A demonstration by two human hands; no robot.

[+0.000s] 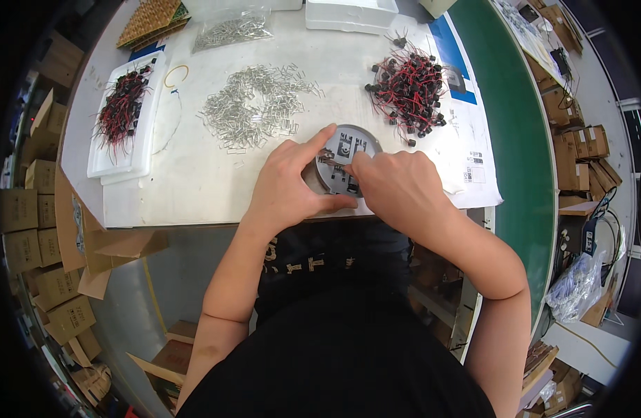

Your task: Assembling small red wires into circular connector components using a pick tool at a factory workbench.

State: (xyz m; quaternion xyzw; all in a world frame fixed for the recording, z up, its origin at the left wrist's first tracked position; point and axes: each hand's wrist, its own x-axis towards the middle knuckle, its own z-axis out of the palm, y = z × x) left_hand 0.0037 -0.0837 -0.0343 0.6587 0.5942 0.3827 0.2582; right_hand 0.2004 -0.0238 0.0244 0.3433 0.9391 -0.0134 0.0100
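The grey case (370, 141) lies at the near edge of the white table (188, 198), between the person's two hands, with its open side up and small dark parts inside. The left hand (290, 182) is clamped on the case from its left, forefinger at the far rim and thumb along the near one. The right hand (401, 182) comes over the case's right side, fingers curled and fingertips over the inside (whether they pinch something thin there, I cannot tell).

Beyond the case and to its left spreads a loose heap of metal clips (226, 111); a clear bag (233, 32) of similar pieces lies farther beyond. Beyond the case to its right sits a pile of black parts (412, 89) with red wires. Well to the left of the case stands a white tray (147, 143), holding more of the same wired parts.
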